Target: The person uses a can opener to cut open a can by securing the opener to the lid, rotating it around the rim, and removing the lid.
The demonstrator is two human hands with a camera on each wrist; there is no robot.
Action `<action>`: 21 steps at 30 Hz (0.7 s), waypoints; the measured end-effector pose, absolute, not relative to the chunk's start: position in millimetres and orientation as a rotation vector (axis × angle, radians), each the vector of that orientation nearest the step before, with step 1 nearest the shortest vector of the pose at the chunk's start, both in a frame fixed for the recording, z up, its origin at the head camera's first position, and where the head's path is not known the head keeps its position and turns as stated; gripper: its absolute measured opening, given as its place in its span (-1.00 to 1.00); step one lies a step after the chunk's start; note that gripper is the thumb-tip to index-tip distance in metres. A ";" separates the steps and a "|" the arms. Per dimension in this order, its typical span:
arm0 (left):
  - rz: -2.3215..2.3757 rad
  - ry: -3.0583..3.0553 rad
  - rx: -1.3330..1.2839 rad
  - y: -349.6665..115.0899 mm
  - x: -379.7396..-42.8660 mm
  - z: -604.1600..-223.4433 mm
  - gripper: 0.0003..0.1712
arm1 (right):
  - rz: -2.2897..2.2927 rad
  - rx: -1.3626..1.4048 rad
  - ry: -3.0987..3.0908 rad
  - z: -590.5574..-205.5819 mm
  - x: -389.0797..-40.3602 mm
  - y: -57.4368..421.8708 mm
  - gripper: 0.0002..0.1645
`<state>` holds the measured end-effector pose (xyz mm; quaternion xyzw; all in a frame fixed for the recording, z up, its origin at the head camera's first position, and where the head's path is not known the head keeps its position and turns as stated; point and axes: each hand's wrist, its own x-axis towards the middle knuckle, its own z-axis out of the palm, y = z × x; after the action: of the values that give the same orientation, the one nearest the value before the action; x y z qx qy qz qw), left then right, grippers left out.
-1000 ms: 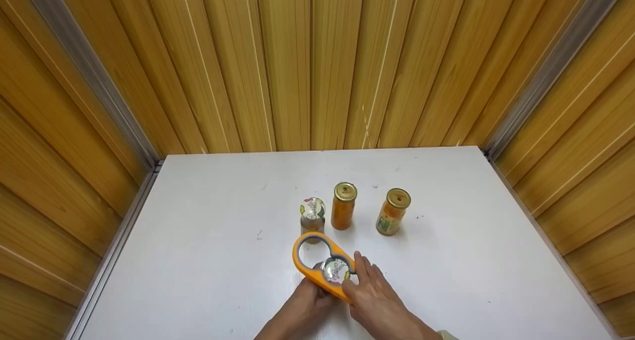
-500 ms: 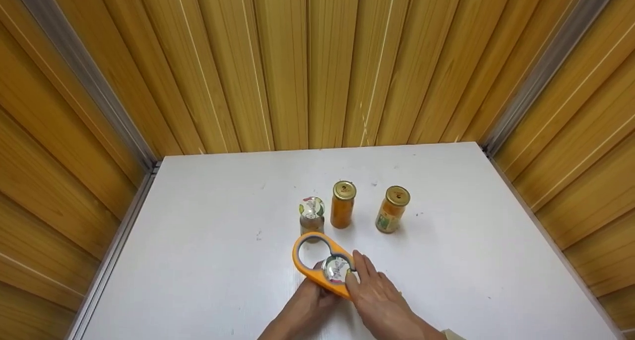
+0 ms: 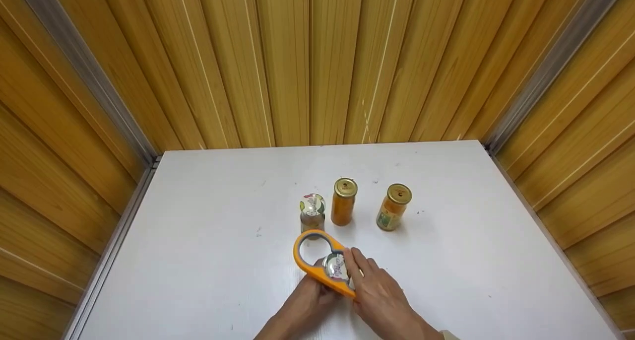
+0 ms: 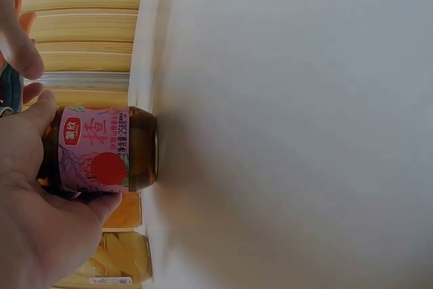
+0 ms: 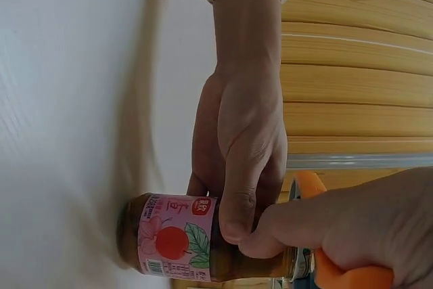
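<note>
A glass jar with a pink label stands upright on the table, its patterned lid facing up. My left hand grips the jar around its body, seen closely in the left wrist view. Over the lid sits an orange jar opener with a grey inner lining, and its larger ring points away to the left. My right hand holds the opener's near right end. Its fingers lie across the right part of the lid. In the right wrist view the orange opener is partly hidden by that hand.
Just beyond the opener stands another jar with a patterned lid. Two gold-lidded jars of orange contents, one in the middle and one to the right, stand farther back. Wood-look panels wall the white table.
My right hand has shifted its hold: its fingers have come from the opener's far side over the right part of the lid. The left hand, opener and jars stay nearly in place.
</note>
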<state>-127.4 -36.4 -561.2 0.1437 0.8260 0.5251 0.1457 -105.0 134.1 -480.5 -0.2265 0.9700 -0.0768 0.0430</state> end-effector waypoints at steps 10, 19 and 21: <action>1.329 2.548 0.423 -38.9 -123.1 -561.2 -0.16 | 0.084 -0.805 2.946 -480.4 -102.2 125.7 -0.08; 1.386 2.437 0.445 -41.2 -125.1 -558.2 -0.19 | 0.137 -0.799 2.899 -476.5 -102.7 126.4 -0.05; 1.365 2.421 0.459 -44.0 -126.1 -557.1 -0.19 | 0.140 -0.817 2.905 -476.6 -102.4 127.7 -0.04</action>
<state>-126.1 -44.0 -557.1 0.1609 0.8481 0.4782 0.1617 -102.4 127.7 -476.6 -0.2701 0.9598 0.0463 0.0603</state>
